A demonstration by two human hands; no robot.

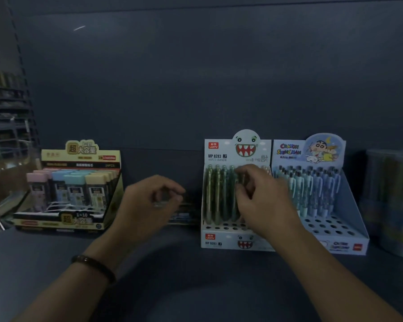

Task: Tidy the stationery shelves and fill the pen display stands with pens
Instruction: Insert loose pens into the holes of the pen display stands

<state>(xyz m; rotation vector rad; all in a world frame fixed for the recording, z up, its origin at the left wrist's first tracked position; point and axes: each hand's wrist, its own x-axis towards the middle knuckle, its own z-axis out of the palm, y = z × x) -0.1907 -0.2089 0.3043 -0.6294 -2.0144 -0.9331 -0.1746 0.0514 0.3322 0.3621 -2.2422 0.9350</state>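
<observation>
The monster-faced pen stand (219,240) sits on the shelf right of centre, its green pens (215,194) upright and leaning back, with empty holes in the front rows (a blue stand (293,159) touches its right side). The right hand (261,198), the nearer one, seems to pinch one pen (239,184) by its top, so I judge its long axis already suits the holes below. The left hand (147,201), off to the left, curls round something too blurred to name.

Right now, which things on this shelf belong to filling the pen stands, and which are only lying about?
Job in hand: monster stand, its green pens, right hand pinching one, left hand, Shin-chan stand with blue pens.
Lying about: yellow display box, round tub at far right.
</observation>
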